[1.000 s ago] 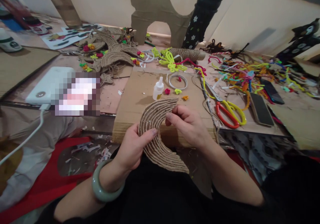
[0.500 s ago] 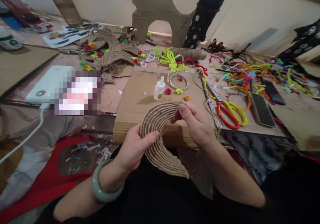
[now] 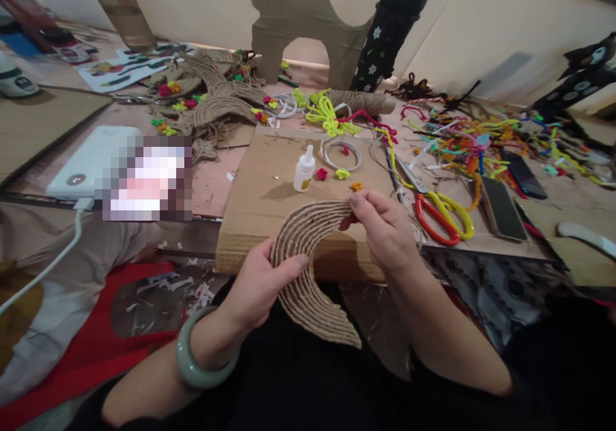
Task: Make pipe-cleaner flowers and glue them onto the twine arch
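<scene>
A crescent of coiled jute cord (image 3: 294, 290) is held up in front of the near edge of the cardboard sheet (image 3: 250, 219). My left hand (image 3: 257, 280) grips its wide middle, thumb lying across the cord rows. The thumb and fingers of my right hand (image 3: 385, 229) pinch its upper tip, and the lower tip hangs free over my lap. Beyond it on the cardboard stand a small white glue bottle (image 3: 304, 169), a red flower (image 3: 321, 174), a yellow-green flower (image 3: 342, 174) and an orange flower (image 3: 357, 186). A ring of white tape (image 3: 341, 155) lies behind them.
Scissors with red and yellow handles (image 3: 440, 216) and a dark phone (image 3: 503, 208) lie to the right. Tangled coloured cords (image 3: 481, 139) spread behind. A white power bank (image 3: 96, 155) with a cable is at left, and more jute pieces (image 3: 221, 107) lie at the back.
The jute crescent's lower tip has dropped slightly, and my right hand has shifted a little to the right. Both hands keep their hold. A white object has appeared at the right edge.
</scene>
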A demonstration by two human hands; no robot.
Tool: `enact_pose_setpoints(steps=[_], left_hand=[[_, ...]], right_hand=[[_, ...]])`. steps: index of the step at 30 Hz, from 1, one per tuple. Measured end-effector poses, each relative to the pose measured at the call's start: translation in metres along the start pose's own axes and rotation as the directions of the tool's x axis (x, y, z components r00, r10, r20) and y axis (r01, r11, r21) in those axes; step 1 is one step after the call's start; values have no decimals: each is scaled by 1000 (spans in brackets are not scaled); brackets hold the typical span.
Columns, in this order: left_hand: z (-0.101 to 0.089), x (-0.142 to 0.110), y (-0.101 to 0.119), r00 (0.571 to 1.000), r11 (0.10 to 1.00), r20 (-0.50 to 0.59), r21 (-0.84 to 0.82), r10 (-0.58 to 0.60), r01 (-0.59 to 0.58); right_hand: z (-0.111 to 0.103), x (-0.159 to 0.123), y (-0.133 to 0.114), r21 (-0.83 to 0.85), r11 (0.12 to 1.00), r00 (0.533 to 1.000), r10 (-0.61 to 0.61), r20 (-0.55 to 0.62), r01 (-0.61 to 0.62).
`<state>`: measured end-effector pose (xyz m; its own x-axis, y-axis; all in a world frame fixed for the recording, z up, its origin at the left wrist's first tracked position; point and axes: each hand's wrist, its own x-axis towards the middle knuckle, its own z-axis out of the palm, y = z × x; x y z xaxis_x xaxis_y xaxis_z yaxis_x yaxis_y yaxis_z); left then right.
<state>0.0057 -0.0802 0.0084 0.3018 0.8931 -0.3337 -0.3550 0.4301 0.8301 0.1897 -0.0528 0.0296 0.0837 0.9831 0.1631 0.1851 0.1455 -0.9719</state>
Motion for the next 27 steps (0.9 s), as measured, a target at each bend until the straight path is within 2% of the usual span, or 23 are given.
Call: enact_pose_setpoints(steps=[5, 8, 11, 14, 19, 23, 27], left_hand=[[0, 0, 0, 1000, 1000, 15, 5, -11, 11], [0, 1, 0, 1000, 1000, 23, -4, -12, 12], [0, 1, 1, 1000, 1000, 21, 5, -16, 16], [-1, 2, 1, 999, 1000, 35, -7, -29, 29], [-4, 3, 2, 996, 1000, 85, -29, -8, 10], [-4, 3, 2, 997, 999, 81, -40, -9, 12], [-4, 3, 1, 997, 1000, 72, -30, -8, 10]], right_hand=[[-1, 0, 4, 10, 999, 998, 51, -25, -51], [-3, -1, 6, 92, 994, 998, 65, 24, -67], [-5, -2, 5, 61, 997, 998, 37, 54, -41], [-7, -2, 5, -9, 1000, 1000, -6, 14, 6], [-10, 0, 10, 34, 999, 997, -14, -74, 16], [-13, -2, 10, 79, 997, 1000, 23, -10, -22], [-14, -4, 8, 3, 1000, 1000, 17, -8, -17]])
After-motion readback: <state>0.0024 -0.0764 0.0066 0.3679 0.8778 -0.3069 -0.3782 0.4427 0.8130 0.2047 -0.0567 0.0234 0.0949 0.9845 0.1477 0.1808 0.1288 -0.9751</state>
